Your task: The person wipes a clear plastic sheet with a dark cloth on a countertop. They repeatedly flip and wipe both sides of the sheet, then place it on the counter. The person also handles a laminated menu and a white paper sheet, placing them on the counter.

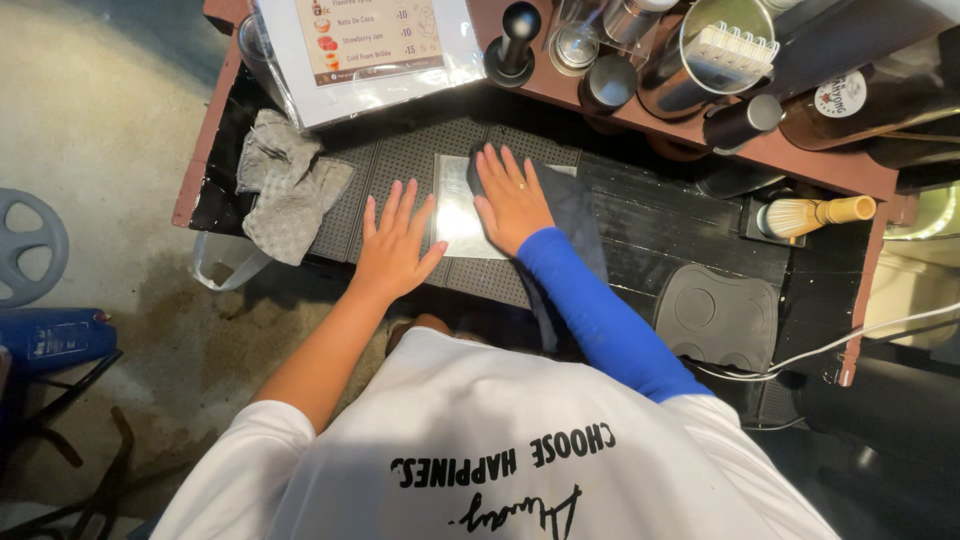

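The head camera looks straight down, and the person's own white shirt fills the lower middle of the frame, hiding the near edge of the table (pixel 660 225) and whatever lies below it. The dark cloth (pixel 570 215) is largely covered by the right hand (pixel 512 200) and the blue sleeve (pixel 600 310); only its far corner and a strip hanging over the table's near edge show. Its lower end is lost in shadow under the arm. The shiny metal tray (pixel 458 222) glares so strongly that its surface cannot be read, and its right part is under the hand and cloth.

The right hand lies flat with fingers spread, pressed down on the dark cloth over the tray's right side. The left hand (pixel 395 245) is open too, fingers spread, resting palm down on the perforated mat (pixel 400 165) just beside the tray's left edge, holding nothing.

A crumpled grey rag (pixel 285 190) lies on the mat's left end. At the top, a laminated menu card (pixel 365 50), jars and a metal pitcher (pixel 700 55) are cut off by the frame. A bamboo whisk (pixel 805 213) lies at right, near a dark rubber tamping mat (pixel 720 315).

The table is black, worn wood with a reddish-brown rim. Left of it is a stained concrete floor (pixel 100 130), with a blue object only partly in view.
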